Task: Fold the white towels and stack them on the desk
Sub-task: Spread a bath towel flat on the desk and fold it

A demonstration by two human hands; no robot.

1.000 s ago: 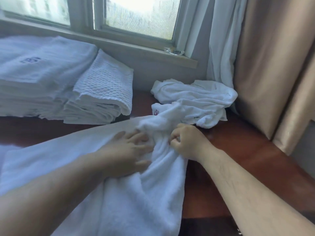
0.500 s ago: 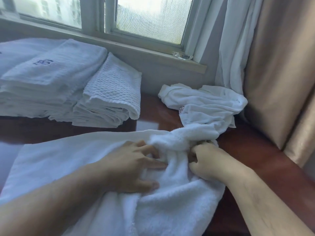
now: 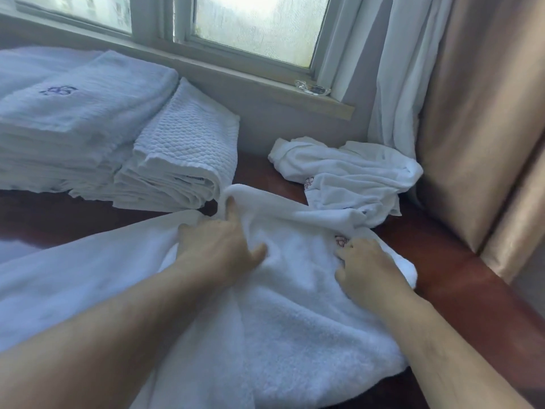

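A large white towel (image 3: pixel 295 320) lies spread and bunched across the dark wooden desk (image 3: pixel 460 278) in front of me. My left hand (image 3: pixel 218 246) rests on its upper middle, index finger stretched up under a raised fold and the other fingers curled into the cloth. To the right, my right hand (image 3: pixel 368 267) grips the towel beside a small red emblem (image 3: pixel 341 241). Behind it lies a crumpled white towel (image 3: pixel 351 175). Folded white towels are stacked (image 3: pixel 73 119) at the back left, with a folded waffle-textured towel (image 3: pixel 185 154) beside them.
A window sill (image 3: pixel 265 90) runs behind the desk, with a small clear object (image 3: pixel 312 87) on it. White curtain (image 3: pixel 392 84) and beige drape (image 3: pixel 477 113) hang at the right, close to the desk's right edge. The stacks fill the back left.
Both hands moved apart, spreading the bunched part of the towel. My left hand went from lying flat to lifting a fold with the index finger. The red emblem has come into sight.
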